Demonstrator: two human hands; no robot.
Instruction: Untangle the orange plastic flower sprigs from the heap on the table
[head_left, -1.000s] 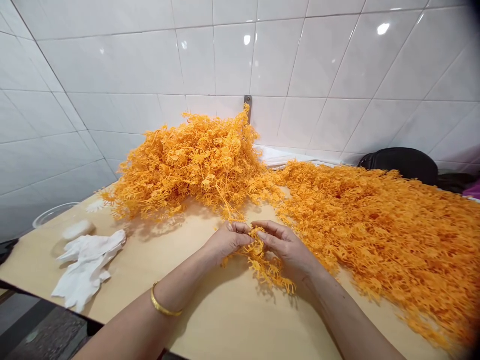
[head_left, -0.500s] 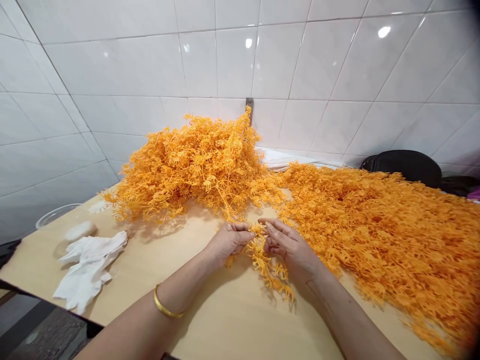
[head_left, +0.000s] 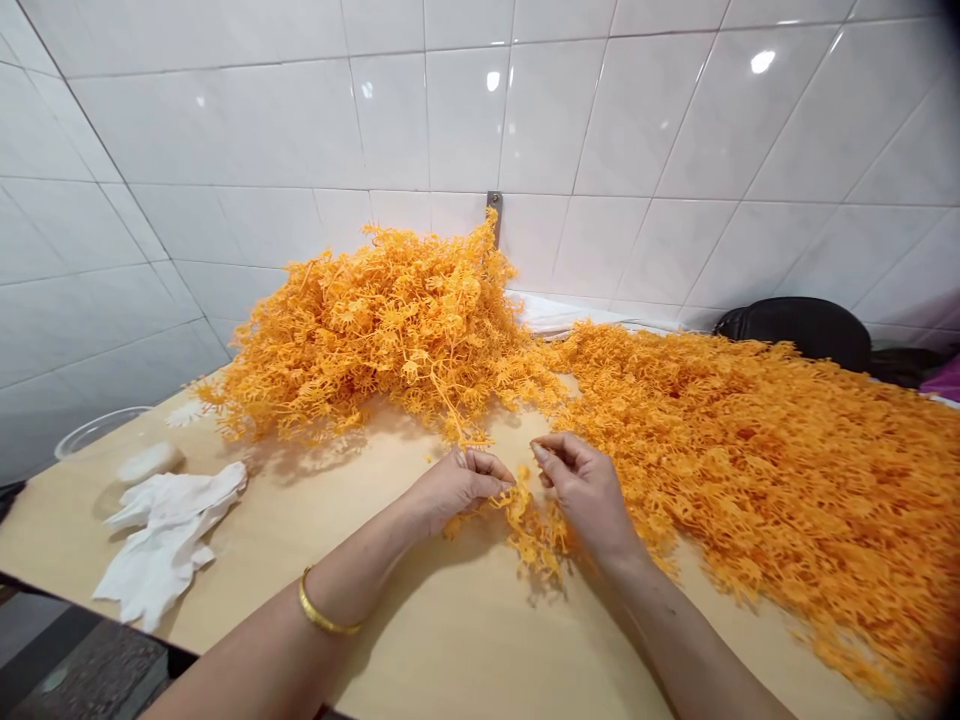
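My left hand (head_left: 465,488) is closed in a pinch on an orange artificial foliage sprig (head_left: 531,525), whose thin branching strands hang to the right over the table. A gold bangle circles that wrist. My right hand (head_left: 592,495) is just to the right, apart from the left. Its thumb and forefinger are pressed together at the tips; anything between them is too small to make out. Behind both hands rises a tall heap of orange foliage (head_left: 390,330), with one stem reaching toward my left hand. A flatter, wide pile of the same foliage (head_left: 765,460) spreads along the right.
White crumpled cloth (head_left: 169,535), shaped like gloves, lies at the left beside a pale round object (head_left: 150,462). A clear plastic rim (head_left: 94,432) is at the table's left edge. A black case (head_left: 806,328) stands against the tiled wall (head_left: 645,110), which has a metal bracket (head_left: 494,208).
My right hand has drawn away from the left, and its fingertips have come off the sprig. My left hand keeps its pinch, and the sprig's hanging end has shifted left.
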